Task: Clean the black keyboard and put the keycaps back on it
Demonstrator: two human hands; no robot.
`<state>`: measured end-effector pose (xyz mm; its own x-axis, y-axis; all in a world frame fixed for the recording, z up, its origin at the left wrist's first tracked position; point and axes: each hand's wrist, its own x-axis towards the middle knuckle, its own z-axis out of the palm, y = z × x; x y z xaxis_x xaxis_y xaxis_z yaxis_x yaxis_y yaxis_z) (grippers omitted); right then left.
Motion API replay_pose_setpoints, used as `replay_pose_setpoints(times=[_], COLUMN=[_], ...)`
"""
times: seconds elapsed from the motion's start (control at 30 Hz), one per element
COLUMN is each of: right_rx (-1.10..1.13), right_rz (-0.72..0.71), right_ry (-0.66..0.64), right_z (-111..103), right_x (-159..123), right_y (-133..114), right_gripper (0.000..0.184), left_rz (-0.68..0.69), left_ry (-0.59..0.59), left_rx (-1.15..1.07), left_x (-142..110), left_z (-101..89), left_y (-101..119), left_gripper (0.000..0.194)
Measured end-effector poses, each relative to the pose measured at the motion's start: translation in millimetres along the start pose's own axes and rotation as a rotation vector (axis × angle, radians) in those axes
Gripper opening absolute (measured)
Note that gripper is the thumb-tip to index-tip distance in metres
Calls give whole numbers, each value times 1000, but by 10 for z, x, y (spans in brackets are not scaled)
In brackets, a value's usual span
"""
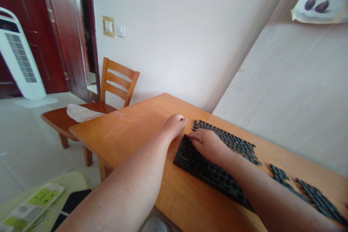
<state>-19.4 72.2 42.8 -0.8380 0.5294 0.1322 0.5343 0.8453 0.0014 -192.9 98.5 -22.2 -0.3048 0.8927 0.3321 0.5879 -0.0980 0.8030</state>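
Note:
A black keyboard (214,177) lies at an angle on the wooden table (141,127), many of its key positions showing bare round switches. My right hand (210,145) reaches over it, fingertips drawn together at its far left corner. Whatever small piece may be between those fingertips is hidden. Just left of that corner, my left hand (175,125) is curled closed above the table, and its contents cannot be seen. Loose black keycaps (231,137) are laid out in rows behind the keyboard, partly covered by my right hand.
More keycaps (320,199) lie in groups at the right. A wooden chair (119,79) with a white cloth (83,113) stands beyond the table's left edge. At lower left, a green-and-white power strip (40,199) sits beside a dark flat object (70,206). Walls border the table's back.

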Motion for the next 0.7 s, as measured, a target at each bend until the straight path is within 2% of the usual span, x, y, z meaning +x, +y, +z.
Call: replay_pose_setpoints(times=[0.57,0.7], right_rx=[31,9], right_rz=[5,52], right_ry=[9,34], right_z=[-4,-6], right_x=[-24,-52], right_y=[1,-13], right_gripper=[35,36], left_rz=[-8,-9], left_ry=[-6,-12], left_rx=[9,13], left_x=[6,7], left_z=[20,13], left_y=[-42,-34], left_gripper=[36,36])
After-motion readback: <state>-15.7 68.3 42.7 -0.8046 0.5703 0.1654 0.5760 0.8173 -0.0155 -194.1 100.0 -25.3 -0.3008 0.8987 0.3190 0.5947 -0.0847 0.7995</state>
